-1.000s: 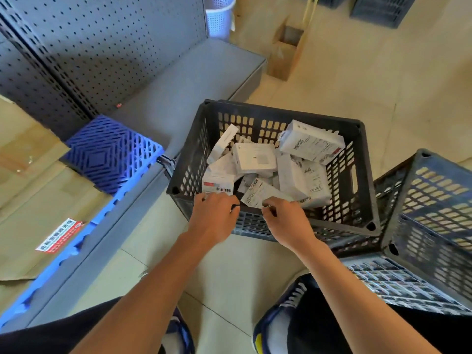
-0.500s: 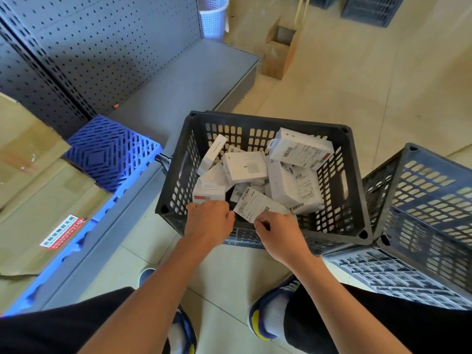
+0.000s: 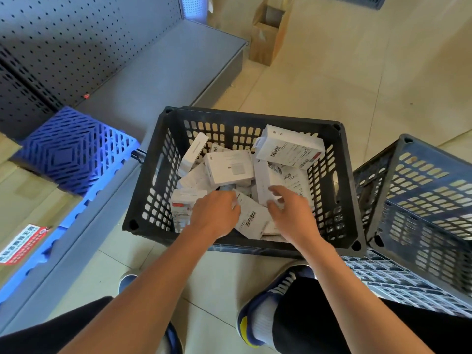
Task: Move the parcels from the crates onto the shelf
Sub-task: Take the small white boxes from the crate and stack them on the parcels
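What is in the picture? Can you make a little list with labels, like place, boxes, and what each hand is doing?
place: tiled floor beside a grey shelf
black crate: holds a jumble of white parcels
top parcel: lies highest, near the far right corner
left hand: inside the crate, fingers curled down among the parcels; grip hidden
right hand: fingers spread over a tall white parcel, not closed on it
second crate: grey, tipped on its side at the right
shelf: no parcels on the part in view
cardboard box: open, stands past the shelf's end
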Motion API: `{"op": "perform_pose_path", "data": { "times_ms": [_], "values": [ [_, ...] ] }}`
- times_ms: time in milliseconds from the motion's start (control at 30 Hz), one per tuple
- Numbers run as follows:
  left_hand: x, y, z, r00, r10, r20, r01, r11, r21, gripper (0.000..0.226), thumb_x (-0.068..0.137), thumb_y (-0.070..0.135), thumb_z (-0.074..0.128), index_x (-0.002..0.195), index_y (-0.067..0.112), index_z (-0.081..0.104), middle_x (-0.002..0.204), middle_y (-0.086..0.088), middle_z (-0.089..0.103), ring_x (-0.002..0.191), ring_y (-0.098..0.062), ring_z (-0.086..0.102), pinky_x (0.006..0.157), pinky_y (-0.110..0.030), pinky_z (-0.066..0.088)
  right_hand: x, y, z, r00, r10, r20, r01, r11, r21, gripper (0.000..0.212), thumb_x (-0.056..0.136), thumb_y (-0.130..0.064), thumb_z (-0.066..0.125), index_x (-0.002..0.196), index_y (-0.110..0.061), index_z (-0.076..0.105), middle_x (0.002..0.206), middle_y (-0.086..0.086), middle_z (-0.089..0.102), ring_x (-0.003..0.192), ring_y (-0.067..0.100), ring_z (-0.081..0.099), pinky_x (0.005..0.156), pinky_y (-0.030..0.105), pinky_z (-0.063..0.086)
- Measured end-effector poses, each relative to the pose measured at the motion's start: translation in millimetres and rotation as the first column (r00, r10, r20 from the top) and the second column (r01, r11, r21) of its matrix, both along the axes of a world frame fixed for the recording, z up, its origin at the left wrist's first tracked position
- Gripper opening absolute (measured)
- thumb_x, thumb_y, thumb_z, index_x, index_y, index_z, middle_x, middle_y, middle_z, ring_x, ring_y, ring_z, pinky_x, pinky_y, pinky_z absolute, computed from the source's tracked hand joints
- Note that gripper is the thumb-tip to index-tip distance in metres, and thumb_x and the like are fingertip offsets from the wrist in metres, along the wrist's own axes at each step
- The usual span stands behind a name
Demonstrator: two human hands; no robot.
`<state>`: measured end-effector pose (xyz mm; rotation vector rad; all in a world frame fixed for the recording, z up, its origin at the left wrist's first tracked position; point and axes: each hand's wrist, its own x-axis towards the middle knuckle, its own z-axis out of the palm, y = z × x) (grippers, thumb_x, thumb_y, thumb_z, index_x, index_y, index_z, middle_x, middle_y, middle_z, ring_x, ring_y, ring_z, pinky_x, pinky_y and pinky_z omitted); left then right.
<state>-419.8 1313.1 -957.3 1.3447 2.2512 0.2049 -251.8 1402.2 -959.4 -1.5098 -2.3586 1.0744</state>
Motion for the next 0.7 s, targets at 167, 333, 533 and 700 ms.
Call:
{"op": "perform_pose_path", "data": {
  "times_ms": [167, 333, 533, 700],
  "values": [
    [18, 51, -14, 0.993, 0.03, 0.117, -0.036, 0.998, 0.055, 0.031, 0.101, 0.036, 0.053, 0.128, 0.026, 0.064, 0.126, 0.0, 0.066, 0.108, -0.021, 0.061, 0.074, -0.032, 0.045, 3, 46, -7, 0.997, -0.078, 0.0, 0.077, 0.986, 0.147, 0.045, 0.099, -0.017, 0.061, 0.143, -0.021, 0.055, 0.142, 0.0, 0.06, 0.129, 0.02, 0.054, 0.105, 0.038, 0.046],
    [23, 98, -51, 0.938, 0.142, 0.317, -0.155, 0.988, 0.016, 0.056, 0.097, 0.041, 0.057, 0.15, 0.026, 0.045, 0.149, -0.002, 0.051, 0.133, -0.024, 0.05, 0.102, -0.041, 0.046, 2, 94, -21, 0.994, -0.072, 0.076, 0.046, 0.953, 0.299, 0.056, 0.094, -0.013, 0.065, 0.147, -0.019, 0.048, 0.153, 0.006, 0.048, 0.142, 0.03, 0.038, 0.114, 0.047, 0.037],
    [24, 130, -74, 0.862, 0.234, 0.45, -0.251, 0.968, -0.021, 0.074, 0.094, 0.041, 0.065, 0.158, 0.028, 0.03, 0.154, -0.007, 0.042, 0.136, -0.029, 0.046, 0.106, -0.048, 0.047, -12, 133, -28, 0.974, -0.065, 0.216, -0.023, 0.924, 0.381, 0.071, 0.091, -0.014, 0.067, 0.154, -0.021, 0.035, 0.163, 0.011, 0.029, 0.148, 0.037, 0.025, 0.115, 0.057, 0.031],
    [30, 137, -90, 0.911, 0.195, 0.364, -0.211, 0.978, 0.003, 0.08, 0.092, 0.04, 0.067, 0.159, 0.027, 0.025, 0.151, -0.007, 0.04, 0.135, -0.029, 0.045, 0.106, -0.044, 0.045, -19, 150, -42, 0.964, -0.056, 0.261, -0.056, 0.913, 0.404, 0.072, 0.089, -0.016, 0.066, 0.153, -0.024, 0.034, 0.161, 0.01, 0.032, 0.149, 0.034, 0.022, 0.118, 0.056, 0.026]
  ]
}}
